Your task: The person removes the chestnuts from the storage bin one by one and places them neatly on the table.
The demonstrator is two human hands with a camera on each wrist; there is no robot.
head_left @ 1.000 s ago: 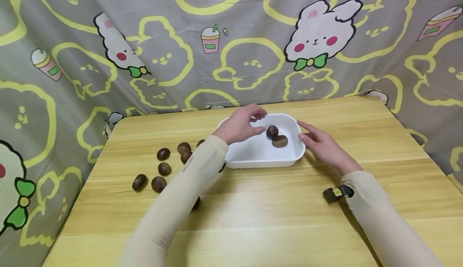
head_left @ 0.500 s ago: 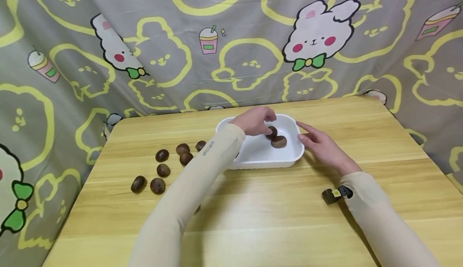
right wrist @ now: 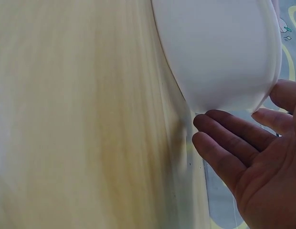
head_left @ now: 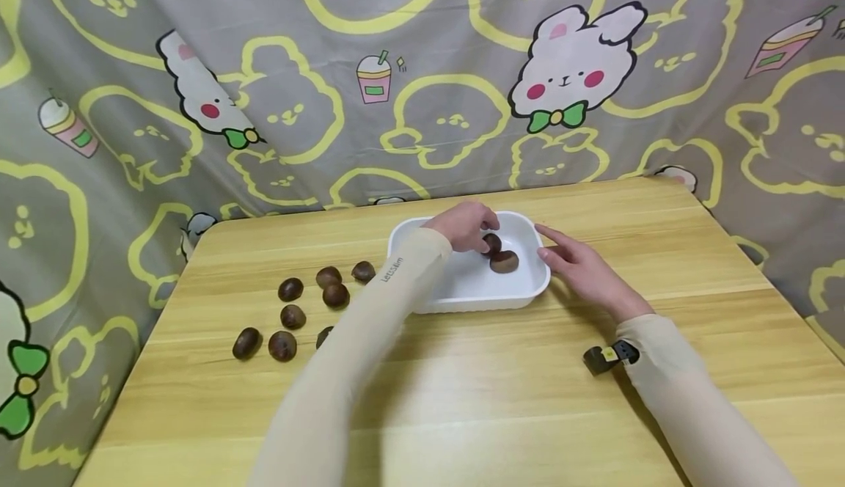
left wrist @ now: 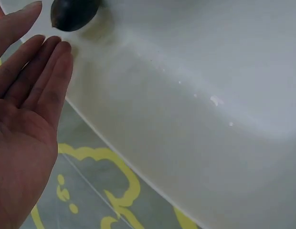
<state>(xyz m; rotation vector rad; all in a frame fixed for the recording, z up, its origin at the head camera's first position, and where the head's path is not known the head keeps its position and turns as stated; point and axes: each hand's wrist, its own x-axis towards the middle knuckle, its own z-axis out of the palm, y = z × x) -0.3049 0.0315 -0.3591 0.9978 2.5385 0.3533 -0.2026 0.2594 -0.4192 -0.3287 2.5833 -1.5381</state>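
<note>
A white plastic tray (head_left: 478,302) stands on the table with two brown chestnuts inside. My left hand (head_left: 463,225) reaches over its left side, thumb and fingertips right at the rear chestnut (head_left: 493,242). The front chestnut (head_left: 505,262) lies against that one. In the left wrist view my left hand (left wrist: 26,109) has nearly straight fingers, and a dark chestnut (left wrist: 74,14) sits just beyond the fingertips. My right hand (head_left: 584,271) touches the tray's right end. Seen from the right wrist, its extended fingers (right wrist: 229,138) lie against the outer wall, with the thumb up by the rim.
Several loose chestnuts (head_left: 335,295) are scattered on the wooden table (head_left: 528,414) left of the tray, one partly hidden by the left sleeve (head_left: 356,348). A patterned curtain (head_left: 429,47) hangs behind. A small black device (head_left: 602,359) is strapped at the right wrist.
My left hand has moved right and down to the rear chestnut, then its fingers have spread a little. The right hand has stayed at the tray; both chestnuts inside lie as before.
</note>
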